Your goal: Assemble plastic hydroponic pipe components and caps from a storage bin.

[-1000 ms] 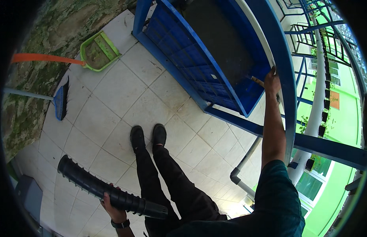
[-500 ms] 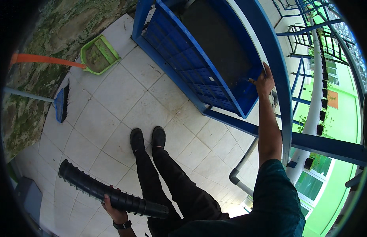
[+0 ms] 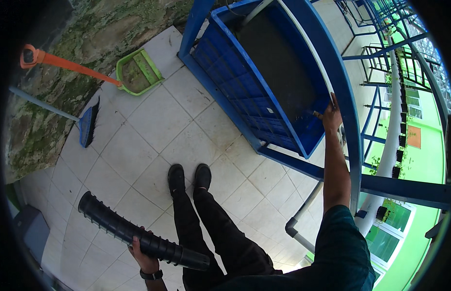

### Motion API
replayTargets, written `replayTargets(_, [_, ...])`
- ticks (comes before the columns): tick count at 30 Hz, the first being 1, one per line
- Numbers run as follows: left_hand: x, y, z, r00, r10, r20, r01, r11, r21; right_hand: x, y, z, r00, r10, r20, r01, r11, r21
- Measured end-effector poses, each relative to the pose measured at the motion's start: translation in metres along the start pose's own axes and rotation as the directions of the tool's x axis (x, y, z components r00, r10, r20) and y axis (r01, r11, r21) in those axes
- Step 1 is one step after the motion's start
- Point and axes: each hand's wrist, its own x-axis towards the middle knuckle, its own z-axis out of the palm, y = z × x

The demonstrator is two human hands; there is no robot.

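My left hand is wrapped around a long, curved stack of nested black plastic pots, held low in front of my legs. Stretched out to the right, my right hand is at the near right corner of a large blue plastic bin. Its thumb reaches inside the bin, and its other fingers are around the rim, partly hidden, where a white strip or pipe ends. Dark, murky water or sediment covers the bin's bottom.
A blue metal frame surrounds the bin. On the tiled floor are a green dustpan with an orange handle and a blue broom, beside a mossy wall. Grey piping runs below the frame; a white pipe with plants stands right.
The whole view has shifted, so the bin, dustpan and broom appear slightly lower and farther right. Both hands keep nearly the same places, the left still holding the pots.
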Motion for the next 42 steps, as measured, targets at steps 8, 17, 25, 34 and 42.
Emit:
replayTargets(8, [-0.025, 0.018, -0.01, 1.0, 0.007, 0.005, -0.007, 1.0, 0.01, -0.042, -0.074, -0.016, 0.938, 0.125, 0.324, -0.168, 0.98, 0.108])
replayTargets(17, [-0.114, 0.031, 0.0, 0.988, -0.055, 0.146, 0.047, 0.997, 0.059, -0.099, -0.086, -0.136, 0.868, 0.186, 0.461, -0.35, 0.888, 0.299])
replayTargets(25, [-0.359, 0.11, -0.044, 0.976, 0.146, 0.163, -0.144, 0.989, -0.028, -0.333, -0.059, -0.569, 0.28, -0.306, 0.91, -0.599, 0.685, 0.415])
replayTargets(34, [-0.726, 0.027, -0.124, 0.85, 0.177, 0.496, -0.154, 0.984, -0.087, -0.58, 0.264, -0.939, 0.397, -0.088, 0.914, -0.736, 0.565, 0.374])
replayTargets(42, [-1.001, -0.066, -0.1, 0.825, 0.073, 0.56, -0.001, 0.992, -0.128, -0.78, 0.548, -1.129, 0.132, 0.724, 0.677, -0.988, 0.153, 0.028])
